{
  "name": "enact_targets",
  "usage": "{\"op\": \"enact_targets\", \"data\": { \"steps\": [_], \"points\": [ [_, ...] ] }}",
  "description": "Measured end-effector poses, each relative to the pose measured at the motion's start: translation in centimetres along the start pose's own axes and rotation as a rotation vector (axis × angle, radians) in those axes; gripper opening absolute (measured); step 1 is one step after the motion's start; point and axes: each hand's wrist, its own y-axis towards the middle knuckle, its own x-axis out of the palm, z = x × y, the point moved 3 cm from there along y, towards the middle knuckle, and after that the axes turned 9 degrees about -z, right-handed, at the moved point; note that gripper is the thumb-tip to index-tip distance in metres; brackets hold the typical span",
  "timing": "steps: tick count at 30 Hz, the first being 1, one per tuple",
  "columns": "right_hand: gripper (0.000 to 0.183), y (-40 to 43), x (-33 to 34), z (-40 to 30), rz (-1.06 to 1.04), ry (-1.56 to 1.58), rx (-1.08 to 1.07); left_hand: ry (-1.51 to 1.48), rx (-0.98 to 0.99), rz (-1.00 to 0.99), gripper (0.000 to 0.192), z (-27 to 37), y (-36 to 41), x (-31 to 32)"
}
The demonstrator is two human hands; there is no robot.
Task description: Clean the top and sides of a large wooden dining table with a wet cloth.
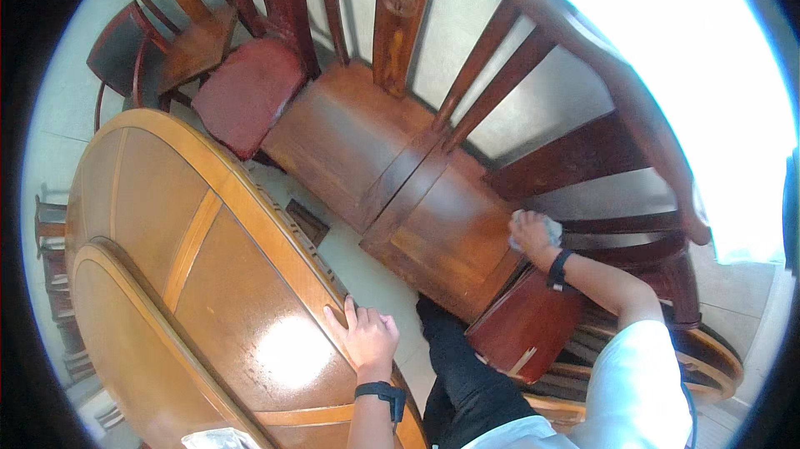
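Observation:
My right hand (532, 235) is closed around a crumpled pale cloth (551, 230), at the back corner of a brown wooden chair seat (450, 230). The cloth lies by the base of the chair's slatted back. A second wooden seat (344, 136) of the same kind adjoins it. My left hand (370, 336) rests on the rim of a large round wooden table (300, 280), fingers spread, holding nothing. Both wrists wear dark bands. A smaller round wooden top (144, 349) lies on the table.
A chair with a red seat (253, 95) and more chairs stand beyond the wooden seats. Beside my legs are another red seat (531, 324) and round wooden frames (706, 361). A white cloth or bag (222, 439) lies at the table's near side. Chair backs rise at the right.

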Motion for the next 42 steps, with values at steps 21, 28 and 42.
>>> {"op": "enact_targets", "data": {
  "steps": [21, 28, 42],
  "points": [
    [0.024, 12.2, -28.6, 9.1, 0.389, -0.469, -0.195, -0.094, -0.008, 0.011, 0.019, 1.6, 1.0, -1.3],
    [0.026, 21.1, -21.8, 4.6, 0.142, -0.335, -0.112, -0.203, 0.002, 0.020, 0.016, 1.4, 1.0, -1.1],
    [0.064, 13.9, -10.2, -20.8, 0.467, 0.757, -0.088, -0.190, -0.035, -0.006, 0.015, 1.0, 0.2, 0.0]
  ]
}}
